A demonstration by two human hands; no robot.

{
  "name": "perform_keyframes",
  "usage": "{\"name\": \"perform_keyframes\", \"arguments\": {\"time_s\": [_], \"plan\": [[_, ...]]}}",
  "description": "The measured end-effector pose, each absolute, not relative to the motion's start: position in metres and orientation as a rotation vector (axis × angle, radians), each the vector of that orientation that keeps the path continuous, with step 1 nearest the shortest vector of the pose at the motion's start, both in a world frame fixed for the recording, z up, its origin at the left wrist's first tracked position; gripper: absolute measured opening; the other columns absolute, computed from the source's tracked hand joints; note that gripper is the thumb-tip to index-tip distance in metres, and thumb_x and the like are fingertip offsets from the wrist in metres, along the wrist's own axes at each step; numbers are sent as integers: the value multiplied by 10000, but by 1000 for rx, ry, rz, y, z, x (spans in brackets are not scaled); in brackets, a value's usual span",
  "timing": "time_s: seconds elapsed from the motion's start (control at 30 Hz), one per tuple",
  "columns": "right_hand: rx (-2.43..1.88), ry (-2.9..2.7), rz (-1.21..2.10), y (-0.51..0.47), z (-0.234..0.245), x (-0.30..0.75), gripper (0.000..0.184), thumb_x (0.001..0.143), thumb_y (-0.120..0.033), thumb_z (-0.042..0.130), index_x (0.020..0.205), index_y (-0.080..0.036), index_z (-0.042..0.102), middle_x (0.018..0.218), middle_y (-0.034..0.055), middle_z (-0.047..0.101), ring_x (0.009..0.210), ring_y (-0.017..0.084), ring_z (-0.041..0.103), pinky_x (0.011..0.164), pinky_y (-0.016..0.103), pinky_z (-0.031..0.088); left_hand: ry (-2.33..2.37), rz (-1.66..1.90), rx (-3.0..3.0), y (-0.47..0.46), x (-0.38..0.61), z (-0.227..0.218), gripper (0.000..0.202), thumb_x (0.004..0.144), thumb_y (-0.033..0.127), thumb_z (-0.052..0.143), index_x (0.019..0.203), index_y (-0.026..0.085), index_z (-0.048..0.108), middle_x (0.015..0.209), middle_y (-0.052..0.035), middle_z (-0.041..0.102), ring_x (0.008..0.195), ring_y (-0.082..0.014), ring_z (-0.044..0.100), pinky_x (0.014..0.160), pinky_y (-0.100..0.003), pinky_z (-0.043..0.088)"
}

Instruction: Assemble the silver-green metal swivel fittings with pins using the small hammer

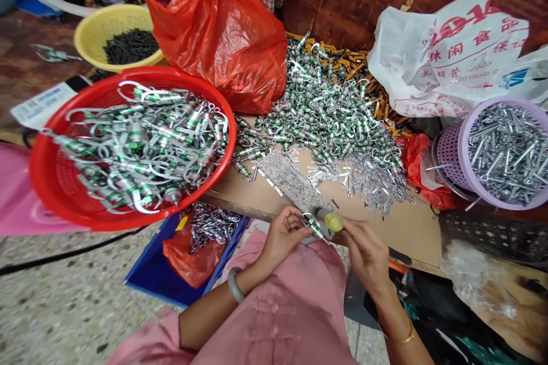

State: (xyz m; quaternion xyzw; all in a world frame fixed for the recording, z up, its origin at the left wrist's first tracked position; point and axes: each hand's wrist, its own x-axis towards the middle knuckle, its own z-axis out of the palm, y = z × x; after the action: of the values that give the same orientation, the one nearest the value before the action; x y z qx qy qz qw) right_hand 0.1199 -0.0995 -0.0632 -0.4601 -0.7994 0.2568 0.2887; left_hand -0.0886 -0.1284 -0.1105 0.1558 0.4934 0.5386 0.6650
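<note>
The left hand's fingers (295, 222) are closed in a tight pinch on a small green-and-silver metal part (315, 229) with a wire loop, held up just above the edge of the tabletop. The right hand's fingers (349, 234) are curled close against a yellow-ended tool (333, 221), though whether they grip it is hard to tell (its tip is lost behind the fingers). Both hands (282, 236) (366, 256) work close together, so the small part and the tool meet at the near edge of the cardboard-covered tabletop (398, 234). A speckled granite slab (291, 179) lies just beyond them, giving a hard surface within easy reach. A loose heap of the same parts (329, 114) spreads across the far tabletop, with more filling a red plastic basket (226, 148) propped at the left, tilted toward the person, which keeps them handy. A lilac perforated basket (466, 148) of metal pins (507, 151) sits right, a yellow basket (98, 25) of dark pieces far left, and red (218, 28) and white (449, 57) plastic bags crowd the far side. A blue crate (154, 274) stands on the terrazzo floor (64, 302) at near left
</note>
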Motion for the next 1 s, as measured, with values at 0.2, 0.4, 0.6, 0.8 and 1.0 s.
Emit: {"name": "perform_keyframes", "arguments": {"time_s": [0.2,0.4,0.6,0.8,1.0], "plan": [[-1496,-1977,470,3,-69,134,323,990,-325,523,1220,-222,724,1089,101,742,938,232,684,838,382,541,1301,1268,607,-136,-86,-108,367,688,197,844,1007,215,665,797,9,709,689,-142,656,639,-230,500],[-1477,-2240,110,32,-85,120,272,1003,-329,515,1028,-206,756,975,102,702,932,250,615,849,392,492,1359,1277,1050,-133,-96,-103,82,812,225,771,877,251,813,855,-45,697,794,-189,654,698,-270,507],[-1568,-2368,226,-8,-90,112,260,1010,-314,499,923,-199,716,890,90,682,870,240,613,767,341,469,1293,1298,1136,-133,-104,-96,106,865,228,731,868,267,829,993,-82,732,936,-222,692,839,-319,533],[-1372,-2005,1011,-45,-62,99,159,979,-325,571,955,-229,696,935,45,704,883,198,657,784,303,507,1228,1256,1159,-129,-109,-86,73,865,239,740,858,227,812,935,-79,759,883,-212,713,806,-312,545],[-1239,-1974,1294,-80,-46,76,54,925,-237,660,968,-231,692,862,29,693,799,181,647,729,289,503,1201,1296,1124,-131,-111,-88,144,844,301,775,765,187,737,825,-66,755,810,-202,712,754,-296,539]]}}
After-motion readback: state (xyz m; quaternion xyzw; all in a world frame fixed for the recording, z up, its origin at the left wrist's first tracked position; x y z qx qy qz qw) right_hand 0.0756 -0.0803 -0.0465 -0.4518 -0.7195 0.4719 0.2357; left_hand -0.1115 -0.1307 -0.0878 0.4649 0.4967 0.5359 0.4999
